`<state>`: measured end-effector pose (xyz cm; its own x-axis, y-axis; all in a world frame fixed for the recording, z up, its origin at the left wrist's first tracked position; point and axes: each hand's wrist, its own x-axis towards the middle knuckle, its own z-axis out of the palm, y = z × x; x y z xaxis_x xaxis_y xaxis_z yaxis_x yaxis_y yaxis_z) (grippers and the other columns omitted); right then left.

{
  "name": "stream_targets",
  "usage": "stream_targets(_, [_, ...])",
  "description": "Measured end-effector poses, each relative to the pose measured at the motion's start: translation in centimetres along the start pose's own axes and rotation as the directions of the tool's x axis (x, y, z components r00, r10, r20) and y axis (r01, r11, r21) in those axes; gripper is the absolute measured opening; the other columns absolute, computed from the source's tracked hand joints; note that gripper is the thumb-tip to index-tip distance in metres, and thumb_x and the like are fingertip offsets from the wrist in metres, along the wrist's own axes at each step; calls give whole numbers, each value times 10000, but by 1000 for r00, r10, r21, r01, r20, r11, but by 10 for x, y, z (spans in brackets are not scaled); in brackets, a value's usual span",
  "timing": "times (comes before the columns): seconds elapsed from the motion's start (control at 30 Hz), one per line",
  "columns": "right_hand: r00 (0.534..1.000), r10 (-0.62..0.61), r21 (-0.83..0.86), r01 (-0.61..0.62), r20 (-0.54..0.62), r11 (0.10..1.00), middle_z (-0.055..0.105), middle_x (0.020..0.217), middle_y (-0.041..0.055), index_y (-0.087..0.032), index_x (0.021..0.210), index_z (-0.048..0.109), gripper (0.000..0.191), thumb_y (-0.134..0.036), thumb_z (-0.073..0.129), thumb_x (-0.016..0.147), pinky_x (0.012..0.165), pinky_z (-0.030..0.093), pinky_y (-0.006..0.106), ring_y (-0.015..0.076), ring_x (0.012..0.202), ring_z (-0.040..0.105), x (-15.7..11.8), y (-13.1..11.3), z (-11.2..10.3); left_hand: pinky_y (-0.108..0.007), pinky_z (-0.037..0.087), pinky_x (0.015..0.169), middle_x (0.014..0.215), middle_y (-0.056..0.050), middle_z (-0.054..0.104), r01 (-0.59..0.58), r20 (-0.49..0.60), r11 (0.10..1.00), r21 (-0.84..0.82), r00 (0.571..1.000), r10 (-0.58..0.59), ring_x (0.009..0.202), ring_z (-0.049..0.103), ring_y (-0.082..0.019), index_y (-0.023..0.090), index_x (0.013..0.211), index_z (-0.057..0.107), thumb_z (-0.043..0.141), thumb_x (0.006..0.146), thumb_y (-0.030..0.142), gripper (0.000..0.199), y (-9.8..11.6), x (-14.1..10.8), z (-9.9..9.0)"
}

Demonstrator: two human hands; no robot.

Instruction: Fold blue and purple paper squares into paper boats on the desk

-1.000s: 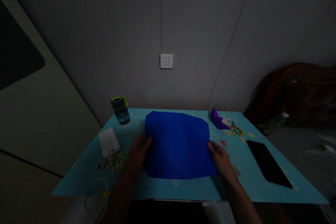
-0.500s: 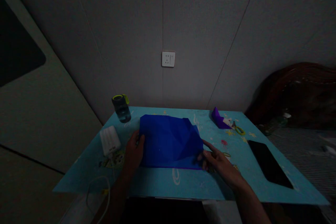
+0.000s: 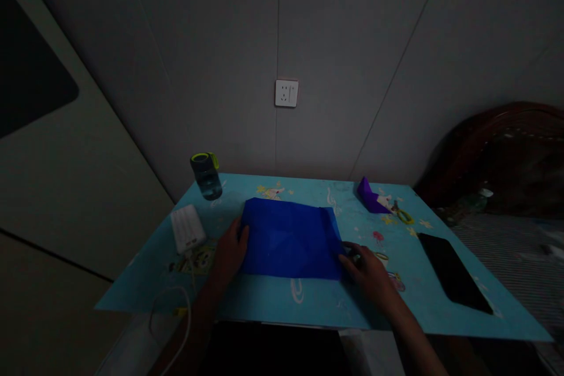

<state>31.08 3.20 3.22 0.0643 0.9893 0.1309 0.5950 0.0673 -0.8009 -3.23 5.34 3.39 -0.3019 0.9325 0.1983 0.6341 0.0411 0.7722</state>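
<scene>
A creased sheet of blue paper [image 3: 291, 239] lies low over the light blue tabletop, roughly rectangular, with a folded strip along its right side. My left hand [image 3: 232, 247] grips its left edge, thumb on top and fingers beneath. At the lower right edge, my right hand [image 3: 363, 267] pinches the paper with the thumb on top; its other fingers are curled and partly in shadow. A folded purple paper shape [image 3: 371, 197] stands at the back right, beside yellow-green-handled scissors [image 3: 404, 215].
A dark water bottle [image 3: 207, 177] stands at the back left. In front of it lies a white power bank [image 3: 188, 229] with a white cable [image 3: 189, 311] running off the near edge. A black tablet-like slab [image 3: 453, 271] lies on the right of the table [image 3: 308, 311].
The blue paper has come down flatter, its raised right part now lower. My right hand has curled its fingers at the paper's edge. The view has shifted slightly.
</scene>
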Motion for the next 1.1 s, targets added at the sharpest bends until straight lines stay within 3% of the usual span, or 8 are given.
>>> stream_targets(0.13, [999,-16,58,14,49,998,717,1052,104,-211,1121,706,468,-493,693,747,883,474,426,294,946,659,-3,0,-2,-451,458,976,1251,-187,651,-34,14,978,204,999,32,1112,642,-313,126,1320,528,407,955,347,443,-1,-3,3])
stream_targets(0.33, [998,-28,-36,30,63,999,686,886,82,-206,913,753,368,-519,713,723,756,490,370,258,786,643,-10,-2,-5,-479,428,1022,1300,-228,612,-58,19,956,287,998,55,1165,611,-332,74,1334,520,415,953,311,461,2,-3,6])
stream_targets(0.47, [991,-42,-116,57,130,992,664,775,66,-191,714,697,368,-553,647,766,679,467,336,222,686,615,-13,-4,-7,-484,427,1040,1285,-204,624,-35,19,989,141,999,33,1178,601,-324,85,1315,543,465,924,341,474,4,-3,-4])
stream_targets(0.63, [988,23,-132,-3,154,991,635,629,34,-196,665,613,425,-577,520,833,597,422,308,199,596,575,-11,-4,-10,-450,484,1011,1488,-116,463,32,366,947,-320,926,93,1241,566,-292,233,1467,374,620,838,439,706,-5,-19,-29])
stream_targets(0.73, [988,35,-73,-24,151,997,627,608,31,-206,632,579,444,-584,487,846,590,422,302,199,599,573,-9,-1,-10,-456,397,1101,1565,-74,348,11,396,940,-340,909,133,1393,396,-303,272,1449,417,674,795,420,718,-8,-28,-35])
stream_targets(0.8, [991,51,-35,-47,126,998,635,618,33,-200,683,608,424,-586,512,826,586,432,302,201,597,580,-9,2,-10,-470,376,1113,1524,-62,422,-12,355,965,-262,929,108,1390,401,-301,272,1383,507,641,812,408,603,-7,-30,-35])
stream_targets(0.93, [991,77,3,-78,106,997,623,597,4,-135,1118,638,542,-563,561,795,552,437,295,201,562,586,-11,7,-8,-445,505,966,1229,-77,677,-13,264,993,-119,964,44,1101,644,-279,223,1161,674,593,820,409,396,-4,-25,-32])
stream_targets(1.1, [989,43,-196,-15,139,980,639,640,12,-156,1272,597,547,-490,496,851,601,450,319,214,598,603,-16,13,0,-420,516,930,1057,-74,712,-120,189,987,104,977,99,951,676,-246,209,968,739,576,831,335,247,-15,-23,-23])
